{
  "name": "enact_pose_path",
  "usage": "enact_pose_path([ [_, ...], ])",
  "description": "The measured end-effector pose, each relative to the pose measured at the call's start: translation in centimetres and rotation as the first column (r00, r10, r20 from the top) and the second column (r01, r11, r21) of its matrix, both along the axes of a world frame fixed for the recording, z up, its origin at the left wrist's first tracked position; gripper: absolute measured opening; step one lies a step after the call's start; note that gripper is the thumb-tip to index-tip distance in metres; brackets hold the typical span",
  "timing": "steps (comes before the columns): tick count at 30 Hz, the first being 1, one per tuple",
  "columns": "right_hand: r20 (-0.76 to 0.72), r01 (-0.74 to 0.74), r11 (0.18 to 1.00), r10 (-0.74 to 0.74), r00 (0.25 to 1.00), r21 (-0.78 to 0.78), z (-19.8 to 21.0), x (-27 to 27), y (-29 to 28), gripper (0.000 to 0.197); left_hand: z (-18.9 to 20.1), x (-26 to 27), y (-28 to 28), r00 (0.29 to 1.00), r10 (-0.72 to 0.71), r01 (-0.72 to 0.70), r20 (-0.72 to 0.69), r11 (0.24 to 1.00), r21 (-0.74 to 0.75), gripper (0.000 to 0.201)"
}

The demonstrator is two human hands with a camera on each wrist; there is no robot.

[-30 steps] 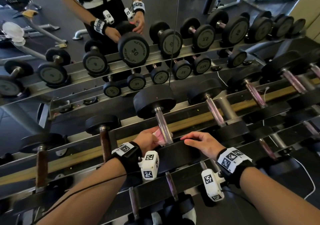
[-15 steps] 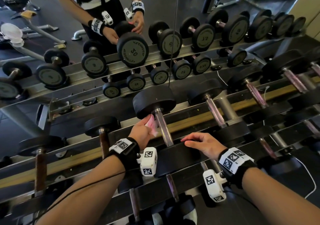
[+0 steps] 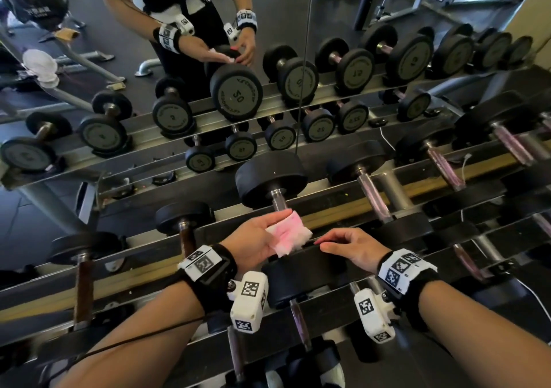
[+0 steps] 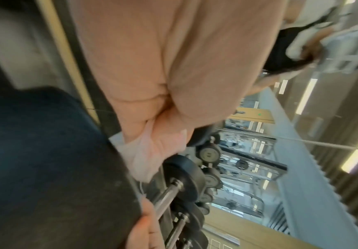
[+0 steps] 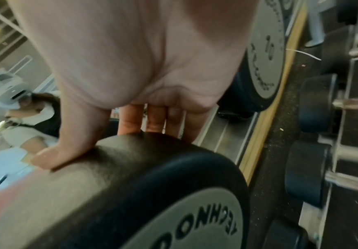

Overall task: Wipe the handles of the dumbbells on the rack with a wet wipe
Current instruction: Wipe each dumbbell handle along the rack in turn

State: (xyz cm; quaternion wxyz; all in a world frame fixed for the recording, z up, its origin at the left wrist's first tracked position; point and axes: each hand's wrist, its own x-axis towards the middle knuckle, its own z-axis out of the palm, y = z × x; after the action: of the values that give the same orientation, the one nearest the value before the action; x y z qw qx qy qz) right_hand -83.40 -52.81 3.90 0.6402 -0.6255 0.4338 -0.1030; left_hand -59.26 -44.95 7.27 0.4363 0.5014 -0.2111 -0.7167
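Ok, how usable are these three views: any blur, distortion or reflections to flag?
Head view: sharp centre on the wipe, wide-angle bending at the edges, and a mirror doubling the dumbbells. Left wrist view: motion-blurred, left hand filling the frame. Right wrist view: right hand close and soft, dumbbell lettering readable.

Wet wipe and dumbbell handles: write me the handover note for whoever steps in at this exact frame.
Left hand: holds the pink-white wet wipe over the handle of the big dumbbell on the top rail; whether the wipe touches the handle cannot be told.
Right hand: flat, steadying that dumbbell's near head.
Done: cannot be judged from this frame.
Left: finish this handle if needed, then the neighbouring handles and the lower rows.
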Motion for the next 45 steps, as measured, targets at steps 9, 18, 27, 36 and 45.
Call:
enact_pose_path([
  [9,0.016,-0.168,0.979,0.170,0.985,-0.112,4.0,3.8,-4.6,0.067,1.6,-1.4,0.5,0.777,0.216,-0.025,0.591,0.949,-0.315,0.051],
  [18,0.016,-0.322,0.931,0.330,0.944,-0.171,3.6,5.2,-7.7,0.017,0.9,-5.8,-0.1,0.657,0.433,-0.294,0.617,0.901,-0.319,0.065],
  [27,-0.088,-0.207,0.973,0.199,0.976,-0.099,0.4,4.8,-10.6,0.012,-0.3,-8.6,2.2,0.480,0.616,-0.583,0.625,0.756,-0.297,0.050],
  [36,-0.026,-0.116,0.973,0.113,0.993,-0.199,-1.2,6.9,-9.4,0.025,-1.9,-8.5,5.7,0.531,0.463,-0.529,0.710,0.836,-0.149,0.054],
  [45,-0.072,-0.412,0.880,0.407,0.911,-0.235,-1.9,7.3,-8.3,0.035,-2.7,-7.7,5.9,0.624,0.429,-0.534,0.653,0.844,-0.044,0.062],
])
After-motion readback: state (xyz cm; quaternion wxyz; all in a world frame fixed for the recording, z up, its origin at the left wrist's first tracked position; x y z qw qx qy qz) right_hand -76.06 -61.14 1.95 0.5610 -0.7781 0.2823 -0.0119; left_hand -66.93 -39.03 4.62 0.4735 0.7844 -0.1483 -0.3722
